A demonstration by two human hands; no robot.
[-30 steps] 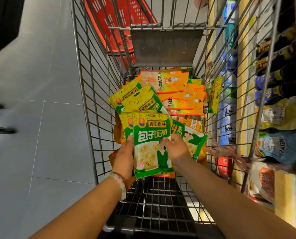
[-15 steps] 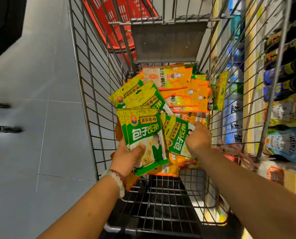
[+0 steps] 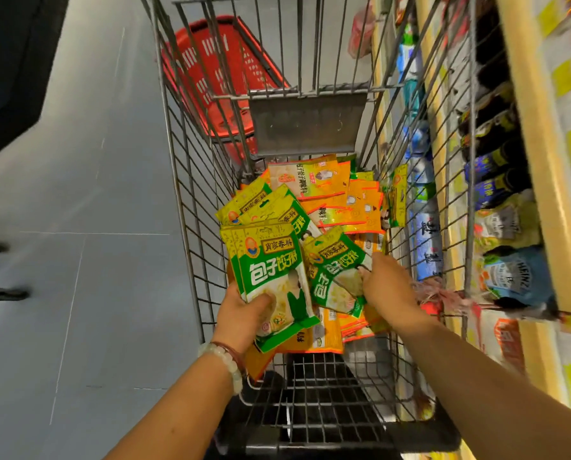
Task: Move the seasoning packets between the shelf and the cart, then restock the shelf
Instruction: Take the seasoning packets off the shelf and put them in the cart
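Inside the cart [image 3: 191,180], both hands grip green packets [image 3: 271,267].

A red plastic basket [image 3: 217,81] sits on the grey tiled floor [image 3: 88,200] beyond the far end, while dark sauce bottles [image 3: 491,134] and a Heinz pouch [image 3: 516,277] line the right edge.

Wire cart [image 3: 191,180] on grey tile floor [image 3: 78,227]; green and orange seasoning packets [image 3: 327,190] piled in its basket. Stocked shelf [image 3: 523,134] alongside.

green-and-yellow printed seasoning packets [image 3: 271,277], orange packets with red edges [image 3: 320,177], grey wire cart [image 3: 184,180], red slotted plastic basket [image 3: 217,71], grey tiled floor [image 3: 78,194].
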